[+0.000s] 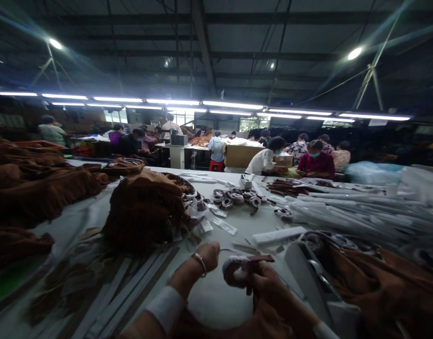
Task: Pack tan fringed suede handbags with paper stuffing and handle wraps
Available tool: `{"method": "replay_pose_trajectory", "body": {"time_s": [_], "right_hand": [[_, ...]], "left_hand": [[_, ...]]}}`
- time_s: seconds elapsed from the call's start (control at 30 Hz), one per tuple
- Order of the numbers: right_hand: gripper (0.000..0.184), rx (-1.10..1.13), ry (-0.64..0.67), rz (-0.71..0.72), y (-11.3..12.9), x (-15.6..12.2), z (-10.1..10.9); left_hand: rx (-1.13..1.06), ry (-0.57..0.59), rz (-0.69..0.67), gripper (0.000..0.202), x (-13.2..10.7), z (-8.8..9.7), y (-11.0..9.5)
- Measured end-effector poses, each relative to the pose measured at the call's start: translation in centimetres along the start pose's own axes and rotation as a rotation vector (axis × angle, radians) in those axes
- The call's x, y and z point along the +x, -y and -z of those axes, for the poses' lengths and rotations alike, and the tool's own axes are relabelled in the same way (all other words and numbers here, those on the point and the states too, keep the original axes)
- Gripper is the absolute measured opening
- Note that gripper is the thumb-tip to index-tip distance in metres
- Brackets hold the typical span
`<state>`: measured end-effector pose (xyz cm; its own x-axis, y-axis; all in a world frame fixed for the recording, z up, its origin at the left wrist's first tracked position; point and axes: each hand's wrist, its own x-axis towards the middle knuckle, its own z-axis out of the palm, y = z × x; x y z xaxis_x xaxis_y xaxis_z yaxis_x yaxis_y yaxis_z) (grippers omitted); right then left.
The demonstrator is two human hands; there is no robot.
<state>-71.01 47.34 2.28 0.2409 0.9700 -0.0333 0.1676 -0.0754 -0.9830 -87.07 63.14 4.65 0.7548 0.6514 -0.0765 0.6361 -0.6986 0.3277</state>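
My right hand [263,281] is closed around a coiled brown strap [233,269] with whitish wrapping on it. A flat brown end of the strap sticks out to the right above my fingers. Just left of it, my left hand [209,256] is a fist with a bracelet at the wrist. From this fist a thin pale strand [232,251] runs across to the coil. Brown fabric lies below my forearms at the near table edge. Close to my right forearm stands a grey box-like holder [304,268], perhaps a tape dispenser.
A heap of brown fringed fabric [142,212] sits left of centre, with more brown fabric [43,183] farther left. Several wrapped coils [237,195] lie ahead. Long whitish plastic-wrapped pieces [354,212] cover the right side. Several people work at tables beyond.
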Motion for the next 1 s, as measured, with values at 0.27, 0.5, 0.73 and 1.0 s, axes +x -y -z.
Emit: {"method": "replay_pose_trajectory", "body": {"time_s": [0.27,0.5,0.73,1.0], "right_hand": [[0.03,-0.002,-0.069,-0.078,0.9,-3.0,-4.6],[0.04,-0.07,-0.152,0.049,2.8,-4.0,-5.0],[0.026,-0.91,-0.264,0.46,8.1,-9.2,-2.5],[0.021,-0.977,-0.134,0.643,10.3,-7.5,-4.4]], "left_hand": [[-0.024,0.042,-0.215,0.044,-5.0,5.4,-3.8],[0.06,-0.092,-0.182,0.027,-9.5,6.4,-4.4],[0.069,-0.228,-0.121,0.023,-11.8,7.2,-5.7],[0.031,-0.313,-0.3,0.015,-15.3,7.6,-8.3]]}}
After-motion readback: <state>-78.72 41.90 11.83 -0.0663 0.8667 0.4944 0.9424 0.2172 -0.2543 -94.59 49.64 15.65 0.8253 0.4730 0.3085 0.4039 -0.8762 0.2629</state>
